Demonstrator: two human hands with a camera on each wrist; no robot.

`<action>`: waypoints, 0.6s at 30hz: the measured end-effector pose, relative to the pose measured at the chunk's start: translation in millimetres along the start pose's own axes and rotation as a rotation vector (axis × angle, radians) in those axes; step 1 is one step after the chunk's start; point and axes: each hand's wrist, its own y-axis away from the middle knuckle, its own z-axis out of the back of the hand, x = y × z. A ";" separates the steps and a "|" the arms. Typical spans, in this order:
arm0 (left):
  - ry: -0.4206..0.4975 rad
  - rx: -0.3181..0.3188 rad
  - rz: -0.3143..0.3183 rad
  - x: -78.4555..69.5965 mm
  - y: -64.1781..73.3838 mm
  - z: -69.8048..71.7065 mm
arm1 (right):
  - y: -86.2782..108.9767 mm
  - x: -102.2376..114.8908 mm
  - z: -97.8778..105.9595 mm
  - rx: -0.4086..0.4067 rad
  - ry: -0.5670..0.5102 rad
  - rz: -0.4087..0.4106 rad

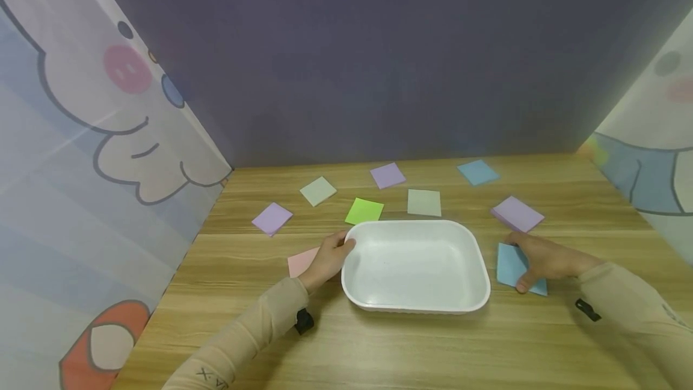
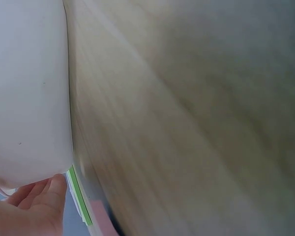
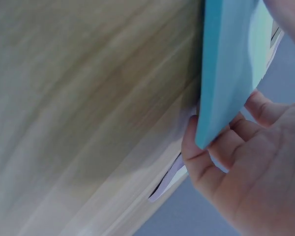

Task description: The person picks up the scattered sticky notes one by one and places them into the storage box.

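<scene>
A white plastic basin (image 1: 417, 266) sits on the wooden table, its inside bare. At its left end my left hand (image 1: 327, 260) grips the rim, thumb on top; in the left wrist view the fingers (image 2: 46, 196) lie against the basin's white wall (image 2: 29, 88). To the right of the basin, my right hand (image 1: 547, 257) holds a blue sticky note pad (image 1: 510, 265) by its edges. The right wrist view shows fingers curled round the edge of that thick pad (image 3: 231, 64). A pink pad (image 1: 300, 262) lies partly hidden behind my left hand.
Around the basin lie a lime green pad (image 1: 364, 210), pale pads (image 1: 425, 202) (image 1: 318, 191), purple pads (image 1: 272, 219) (image 1: 387, 175) (image 1: 517, 213) and another blue pad (image 1: 479, 172). A dark wall (image 1: 379, 65) rises at the table's back edge; cartoon-printed sheets (image 1: 135, 137) flank the sides.
</scene>
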 end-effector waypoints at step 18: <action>0.000 -0.005 0.021 0.7 0.5 -1.1 | -6.3 -10.8 1.7 0.023 0.014 -0.062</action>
